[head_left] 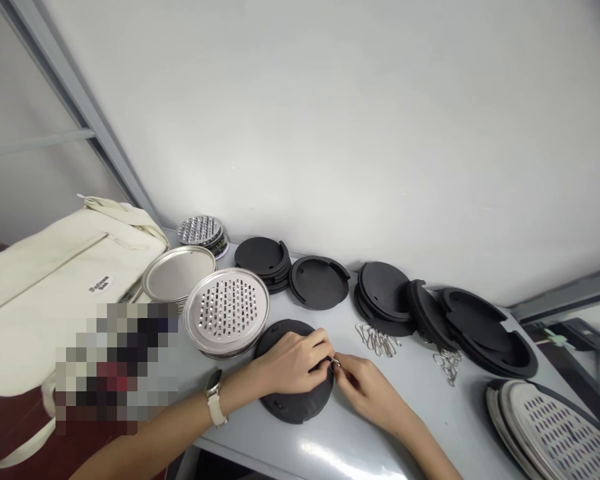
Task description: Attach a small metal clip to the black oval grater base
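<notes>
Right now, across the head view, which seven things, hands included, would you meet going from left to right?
Cream bag → perforated metal disc → left hand → small metal ring → right hand → rightmost cluster of metal loops → slotted metal disc.

Under the left hand (295, 363) I see a black disc (300, 405), smooth, matt and plastic-looking. At the fingertips of the right hand (363, 383) is a shiny metal ring (335, 364). Left of both hands I make out silvery metal: a grater disc (229, 310), rough with raised holes, and a smooth, softly shining plain plate (180, 275). Beyond the right hand lie glossy wire clips (379, 341). Farthest left of the hands, a cream bag (35, 287) looks like matt cloth. The grey tabletop (260, 437) beneath the hands is smooth, with a glossy sheen.
</notes>
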`<action>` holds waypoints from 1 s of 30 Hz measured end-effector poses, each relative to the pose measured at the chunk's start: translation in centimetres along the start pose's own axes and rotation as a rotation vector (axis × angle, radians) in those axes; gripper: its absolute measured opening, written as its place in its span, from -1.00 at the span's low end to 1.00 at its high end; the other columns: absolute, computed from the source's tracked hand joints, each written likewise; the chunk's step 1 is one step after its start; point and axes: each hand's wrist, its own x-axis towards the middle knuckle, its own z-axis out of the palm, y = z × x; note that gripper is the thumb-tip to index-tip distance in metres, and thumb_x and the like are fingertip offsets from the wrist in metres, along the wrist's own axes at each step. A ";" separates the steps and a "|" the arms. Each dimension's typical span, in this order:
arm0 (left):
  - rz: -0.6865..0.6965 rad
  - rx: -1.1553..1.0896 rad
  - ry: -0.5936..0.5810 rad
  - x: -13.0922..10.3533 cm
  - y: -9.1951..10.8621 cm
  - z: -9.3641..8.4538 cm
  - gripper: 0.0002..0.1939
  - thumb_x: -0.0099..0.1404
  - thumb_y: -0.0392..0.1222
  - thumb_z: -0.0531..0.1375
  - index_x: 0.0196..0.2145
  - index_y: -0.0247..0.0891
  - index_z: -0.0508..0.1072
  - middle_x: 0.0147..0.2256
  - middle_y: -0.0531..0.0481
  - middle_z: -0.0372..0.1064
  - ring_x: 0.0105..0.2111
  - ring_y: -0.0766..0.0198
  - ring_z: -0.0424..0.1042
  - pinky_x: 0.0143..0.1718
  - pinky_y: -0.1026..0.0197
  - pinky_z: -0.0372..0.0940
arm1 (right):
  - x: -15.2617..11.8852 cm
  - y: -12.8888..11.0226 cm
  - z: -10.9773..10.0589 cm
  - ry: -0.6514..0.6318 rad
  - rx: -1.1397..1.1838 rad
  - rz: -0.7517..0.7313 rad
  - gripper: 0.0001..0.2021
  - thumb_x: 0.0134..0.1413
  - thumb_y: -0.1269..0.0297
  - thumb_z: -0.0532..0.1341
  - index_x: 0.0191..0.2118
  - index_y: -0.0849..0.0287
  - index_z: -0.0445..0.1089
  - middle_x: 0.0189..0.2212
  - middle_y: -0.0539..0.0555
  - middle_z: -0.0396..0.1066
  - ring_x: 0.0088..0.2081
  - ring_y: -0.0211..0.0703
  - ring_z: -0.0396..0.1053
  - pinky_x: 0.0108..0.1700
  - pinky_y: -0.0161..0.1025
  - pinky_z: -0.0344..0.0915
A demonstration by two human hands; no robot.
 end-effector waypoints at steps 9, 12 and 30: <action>0.000 0.015 0.005 0.0 -0.1 0.0 -0.83 0.34 -0.22 -0.01 -0.18 -0.22 0.34 -0.23 0.00 0.27 -0.40 0.35 0.36 -0.38 0.30 0.24 | 0.0 -0.1 -0.2 -0.013 0.007 -0.009 -0.76 0.22 0.37 -0.06 -0.48 0.17 0.14 -0.55 -0.05 0.26 -0.52 -0.28 0.18 -0.44 -0.33 0.07; 0.000 0.023 0.007 0.0 -0.1 0.0 -0.82 0.36 -0.23 -0.03 -0.21 -0.23 0.34 -0.24 0.00 0.27 -0.42 0.37 0.35 -0.39 0.30 0.23 | 0.0 -0.1 -0.3 -0.028 -0.003 -0.024 -0.79 0.18 0.43 -0.06 -0.48 0.16 0.12 -0.55 -0.06 0.24 -0.51 -0.28 0.18 -0.42 -0.33 0.08; 0.003 0.026 0.002 0.1 -0.1 0.0 -0.85 0.32 -0.23 0.00 -0.19 -0.22 0.32 -0.21 0.02 0.27 -0.42 0.36 0.35 -0.41 0.30 0.23 | -0.2 -0.4 -0.3 -0.037 -0.043 -0.034 -0.73 0.30 0.28 -0.10 -0.47 0.13 0.06 -0.53 -0.05 0.22 -0.48 -0.25 0.17 -0.39 -0.30 0.05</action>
